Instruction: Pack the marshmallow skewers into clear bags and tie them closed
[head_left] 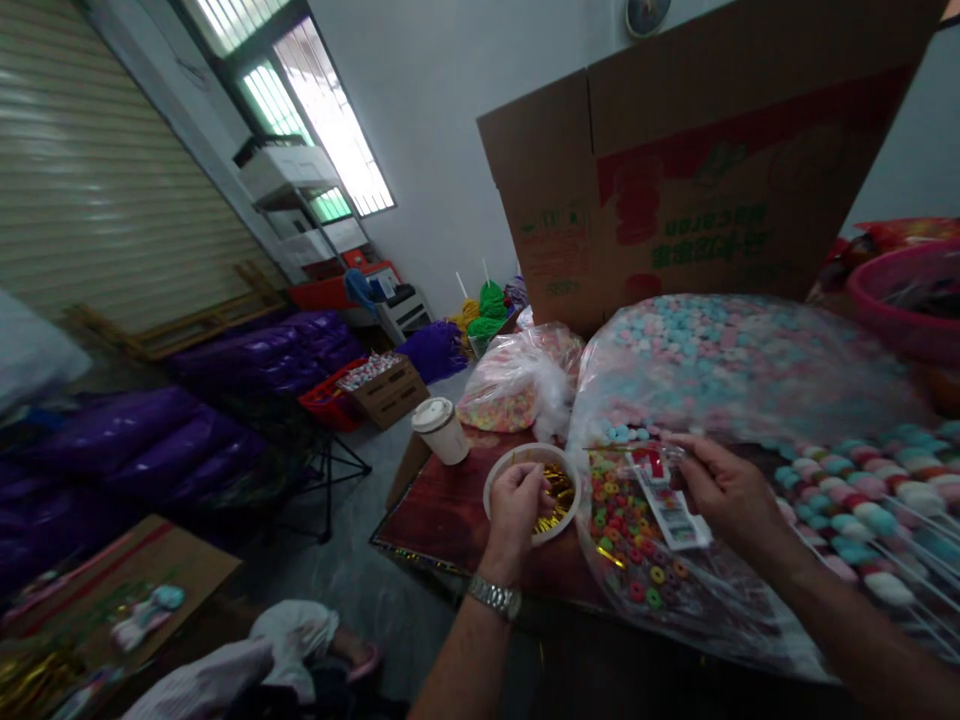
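My left hand (519, 508), with a metal watch (495, 596) on its wrist, is over a white round tub (491, 478) of gold twist ties (559, 495). Its fingers are curled together, and what they hold, if anything, is hidden. My right hand (724, 490) pinches the edge of a small clear plastic packet (667, 500) with a printed white part and a bit of red. Beneath it, colourful ring-shaped candies (637, 540) lie in a large clear bag. One gold strip (610, 558) rests on that bag.
A lidded paper cup (444, 432) stands left of the tub on the dark red table (450, 510). Behind are a tied bag (517, 385), a large bag of pastel candies (712, 350) and a tall carton (675, 200). Candy skewers (870, 500) lie at right; a person's leg (349, 645) shows lower left.
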